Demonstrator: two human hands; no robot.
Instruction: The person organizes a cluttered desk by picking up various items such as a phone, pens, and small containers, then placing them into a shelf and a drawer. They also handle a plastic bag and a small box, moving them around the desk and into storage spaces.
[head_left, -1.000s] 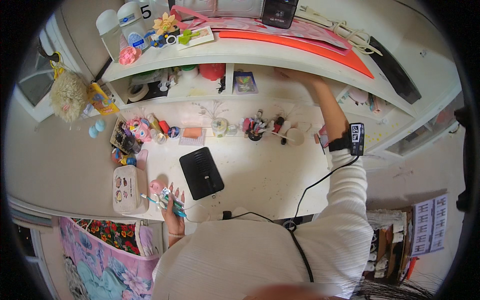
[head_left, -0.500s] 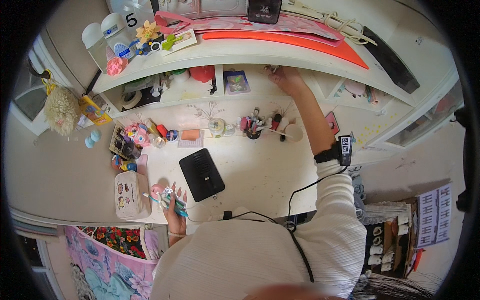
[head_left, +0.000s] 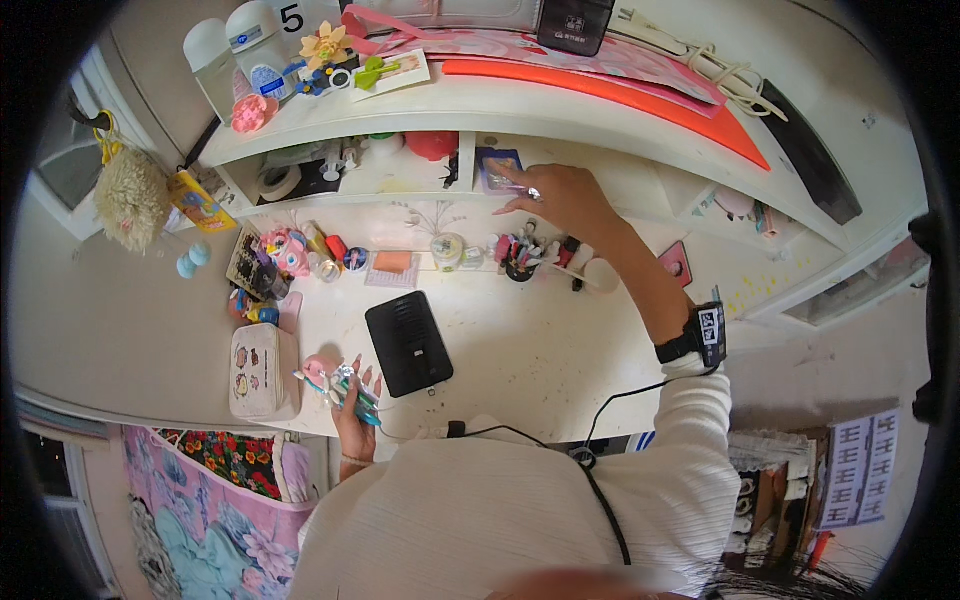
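Note:
My left hand is closed around a bundle of slim white and teal sticks at the desk's front left; their exact kind is too small to tell. A round pink thing lies just beyond it. My right hand reaches to the middle compartment of the shelf, thumb and forefinger stretched out and apart. Its forefinger overlaps a small flat purple packet; whether it touches is unclear. Something shiny like a ring shows on a finger. A black rectangular case lies on the desk between my hands.
A white box with cartoon pictures stands at the desk's left edge. Along the back are a pen cup, a glass jar and small toys. An orange-red folder lies on the upper shelf. A black cable runs from my right wrist.
My right hand has moved left and nearer along the shelf, from beside the purple packet to over its edge. My left hand keeps its hold on the sticks. The view has shifted slightly.

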